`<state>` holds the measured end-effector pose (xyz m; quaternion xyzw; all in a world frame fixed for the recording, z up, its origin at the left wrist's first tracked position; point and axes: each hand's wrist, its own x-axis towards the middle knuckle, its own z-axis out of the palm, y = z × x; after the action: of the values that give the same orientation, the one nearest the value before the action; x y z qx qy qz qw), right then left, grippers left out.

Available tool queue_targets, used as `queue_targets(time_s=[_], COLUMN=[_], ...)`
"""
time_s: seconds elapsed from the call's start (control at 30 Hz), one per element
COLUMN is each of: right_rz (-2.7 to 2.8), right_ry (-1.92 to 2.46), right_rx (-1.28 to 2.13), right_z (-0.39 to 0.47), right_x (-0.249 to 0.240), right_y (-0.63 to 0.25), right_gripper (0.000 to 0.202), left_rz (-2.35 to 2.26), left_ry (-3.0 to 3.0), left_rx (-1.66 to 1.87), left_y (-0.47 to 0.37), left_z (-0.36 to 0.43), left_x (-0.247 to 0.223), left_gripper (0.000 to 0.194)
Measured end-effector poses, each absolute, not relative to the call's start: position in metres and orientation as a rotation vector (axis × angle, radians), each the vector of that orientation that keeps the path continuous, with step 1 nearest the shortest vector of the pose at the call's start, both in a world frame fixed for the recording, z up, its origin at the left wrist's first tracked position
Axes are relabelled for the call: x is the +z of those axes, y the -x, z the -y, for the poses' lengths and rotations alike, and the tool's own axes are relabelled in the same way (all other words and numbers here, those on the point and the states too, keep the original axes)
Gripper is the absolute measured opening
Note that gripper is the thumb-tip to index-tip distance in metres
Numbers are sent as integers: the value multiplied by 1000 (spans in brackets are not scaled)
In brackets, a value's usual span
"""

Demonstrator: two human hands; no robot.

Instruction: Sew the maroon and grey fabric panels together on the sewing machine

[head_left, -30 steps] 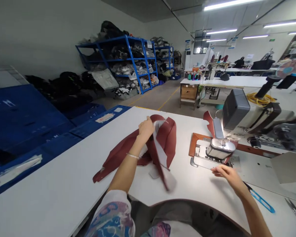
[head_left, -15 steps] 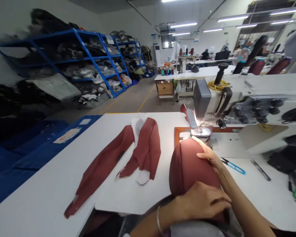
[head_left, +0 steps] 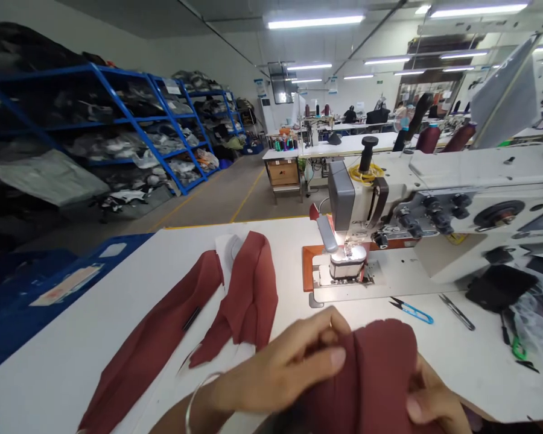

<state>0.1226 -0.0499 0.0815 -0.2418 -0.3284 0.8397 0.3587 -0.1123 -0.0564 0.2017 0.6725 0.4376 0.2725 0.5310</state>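
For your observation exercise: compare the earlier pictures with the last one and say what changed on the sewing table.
The left hand let go of the fabric pile and joined the right hand on a red piece, which was drawn back from the sewing machine toward the table's near edge. The pile, snips and machine stayed put.

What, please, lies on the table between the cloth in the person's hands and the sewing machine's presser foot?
In the head view, only bare white table and the machine's pale bed plate lie between the held red cloth and the presser foot; blue snips lie off to the right.

Bright ceiling tubes [head_left: 314,22]; lamp glare at the needle; edges bent, hands blurred.
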Motion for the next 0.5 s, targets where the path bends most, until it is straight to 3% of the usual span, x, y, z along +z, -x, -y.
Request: queue_targets(time_s=[0.13, 0.33, 0.5], right_rz=[812, 795, 781], right_ry=[692, 967, 926], right_rx=[2051, 2024, 2077], right_z=[24, -71, -113], right_x=[83, 58, 40], right_y=[-123, -111, -116], right_gripper=[47, 25, 24], left_rz=[-1062, -1379, -1533], left_ry=[-1602, -1574, -1788], left_rx=[677, 937, 1185], left_y=[110, 90, 83], left_z=[35, -63, -93], left_x=[206, 115, 84], left_gripper=[15, 16, 9])
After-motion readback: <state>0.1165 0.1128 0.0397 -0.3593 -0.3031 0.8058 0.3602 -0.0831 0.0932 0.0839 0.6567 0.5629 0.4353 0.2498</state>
